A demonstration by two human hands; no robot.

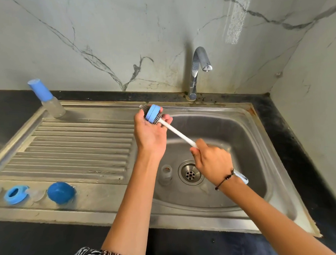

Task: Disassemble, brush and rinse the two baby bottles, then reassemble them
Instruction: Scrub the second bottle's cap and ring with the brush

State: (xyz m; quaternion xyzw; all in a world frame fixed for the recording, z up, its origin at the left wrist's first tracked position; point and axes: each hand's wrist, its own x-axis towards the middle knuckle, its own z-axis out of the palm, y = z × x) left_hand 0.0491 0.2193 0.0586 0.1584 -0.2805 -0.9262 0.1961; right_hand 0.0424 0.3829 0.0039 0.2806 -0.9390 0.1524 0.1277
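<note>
My left hand [150,131] holds a blue screw ring [153,112] above the sink's left rim. The bristles of a bottle brush [178,133] pass through the ring. My right hand [212,162] grips the brush's white handle over the basin. A clear bottle body [166,174] lies in the basin beside the drain. An assembled bottle with a blue cap [46,99] stands at the back left. At the front left lie a second blue ring [15,194], a clear teat [37,195] and a blue cap [61,192].
The steel sink [259,143] has a ribbed draining board [78,145] on its left and a drain [190,174] at its middle. A chrome tap [197,69] rises behind it, with no water running. Black counter surrounds the sink.
</note>
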